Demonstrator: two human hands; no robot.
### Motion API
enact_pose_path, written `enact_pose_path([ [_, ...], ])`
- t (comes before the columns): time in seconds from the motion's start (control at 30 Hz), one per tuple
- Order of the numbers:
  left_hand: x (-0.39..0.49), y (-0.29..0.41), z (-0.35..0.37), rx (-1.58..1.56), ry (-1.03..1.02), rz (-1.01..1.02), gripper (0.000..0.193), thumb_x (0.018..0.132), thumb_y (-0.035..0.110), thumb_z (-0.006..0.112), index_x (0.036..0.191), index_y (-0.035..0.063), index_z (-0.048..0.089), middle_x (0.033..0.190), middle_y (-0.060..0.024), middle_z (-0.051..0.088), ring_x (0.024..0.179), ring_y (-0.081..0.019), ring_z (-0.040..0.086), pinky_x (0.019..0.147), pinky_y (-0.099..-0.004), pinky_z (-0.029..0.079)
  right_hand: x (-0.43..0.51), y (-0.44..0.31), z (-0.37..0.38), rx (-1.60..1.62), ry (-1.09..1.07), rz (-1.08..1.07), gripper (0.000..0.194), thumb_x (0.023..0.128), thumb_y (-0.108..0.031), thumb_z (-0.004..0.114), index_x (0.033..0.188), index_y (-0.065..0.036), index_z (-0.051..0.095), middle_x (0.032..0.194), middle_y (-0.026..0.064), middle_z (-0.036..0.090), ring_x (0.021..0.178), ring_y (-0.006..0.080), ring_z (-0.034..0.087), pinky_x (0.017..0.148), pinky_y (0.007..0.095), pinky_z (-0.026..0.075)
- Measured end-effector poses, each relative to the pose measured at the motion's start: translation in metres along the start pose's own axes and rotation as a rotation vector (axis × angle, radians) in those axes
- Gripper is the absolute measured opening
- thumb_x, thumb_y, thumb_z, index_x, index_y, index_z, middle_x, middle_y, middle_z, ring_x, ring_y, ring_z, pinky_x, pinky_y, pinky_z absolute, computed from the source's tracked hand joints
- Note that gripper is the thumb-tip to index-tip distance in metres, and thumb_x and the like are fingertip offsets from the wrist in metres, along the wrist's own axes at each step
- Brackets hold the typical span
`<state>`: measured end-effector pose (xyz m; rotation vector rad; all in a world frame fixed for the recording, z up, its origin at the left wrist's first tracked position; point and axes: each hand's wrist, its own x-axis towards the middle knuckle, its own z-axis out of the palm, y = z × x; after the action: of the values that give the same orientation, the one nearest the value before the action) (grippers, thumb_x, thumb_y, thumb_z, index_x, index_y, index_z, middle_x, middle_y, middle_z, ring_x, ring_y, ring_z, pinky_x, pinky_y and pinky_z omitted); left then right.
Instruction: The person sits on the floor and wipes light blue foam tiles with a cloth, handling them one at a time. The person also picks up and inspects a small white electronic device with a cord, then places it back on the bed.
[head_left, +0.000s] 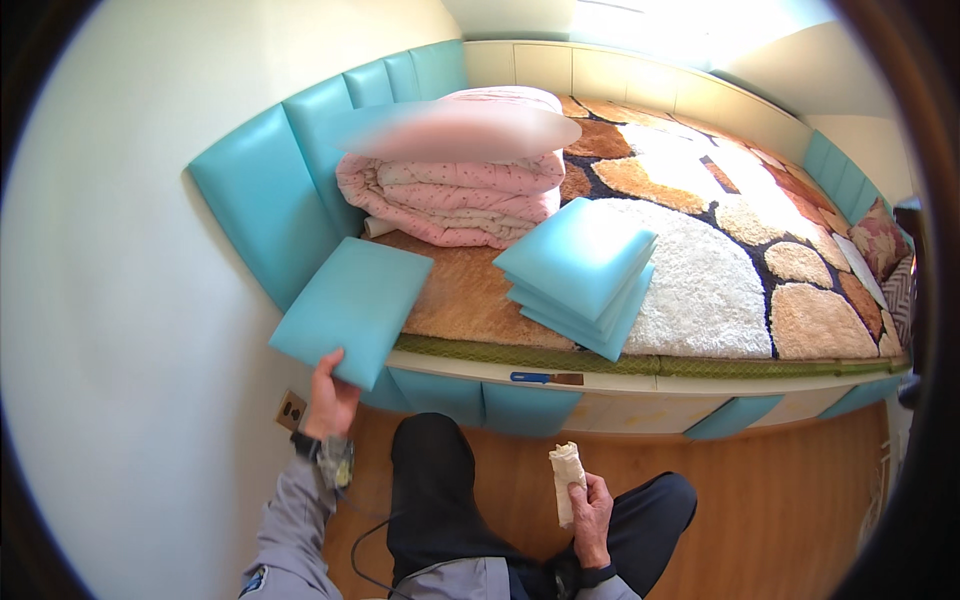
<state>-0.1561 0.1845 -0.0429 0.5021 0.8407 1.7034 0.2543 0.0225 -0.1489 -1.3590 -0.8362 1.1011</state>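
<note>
My left hand (334, 397) grips the near edge of a turquoise padded panel (356, 307), which is tilted beside the bed's left corner. In my right hand (591, 514) is an off-white roll (568, 480) with a ragged upper end, held upright above the floor; its exact kind I cannot tell. Several more turquoise padded panels (577, 259) lie stacked on the bed's shaggy rug. A putty knife with a blue handle (530, 377) rests on the bed frame's front ledge. Below it, turquoise panels (525, 409) cover part of the frame's front, with bare white stretches between some of them.
A folded pink quilt (465, 195) sits on the patterned rug (697, 277). Turquoise wall padding (262, 195) lines the left wall, above a wall socket (291, 410). Cushions (879, 236) lie at the bed's right end. A dark cable (356, 555) hangs near my left leg.
</note>
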Motion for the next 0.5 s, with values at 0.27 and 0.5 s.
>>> enact_pose_path([
  [0.27, -0.149, 0.021, 0.013, 0.152, -0.171, -0.169, 0.057, 0.084, 0.009, 0.065, 0.138, 0.0003, 0.049, 0.128, -0.0087, 0.06, 0.117, -0.0242, 0.061, 0.106, -0.0419, 0.05, -0.006, -0.017, 0.008, 0.053, -0.033, -0.166, 0.032, 0.097, -0.007, 0.063, 0.128, -0.001, 0.056, 0.107, 0.0065, 0.067, 0.093, 0.0122, 0.063, 0.083, 0.0285, 0.052],
  [0.5, -0.171, -0.018, 0.036, 0.381, -0.375, -0.403, 0.057, 0.089, 0.014, 0.068, 0.141, 0.0012, 0.049, 0.129, -0.0089, 0.059, 0.118, -0.0207, 0.058, 0.102, -0.0385, 0.049, 0.006, -0.089, 0.001, 0.036, 0.212, -0.345, 0.036, 0.101, -0.013, 0.058, 0.135, -0.001, 0.054, 0.107, 0.0061, 0.067, 0.084, 0.0087, 0.059, 0.074, 0.0247, 0.049],
])
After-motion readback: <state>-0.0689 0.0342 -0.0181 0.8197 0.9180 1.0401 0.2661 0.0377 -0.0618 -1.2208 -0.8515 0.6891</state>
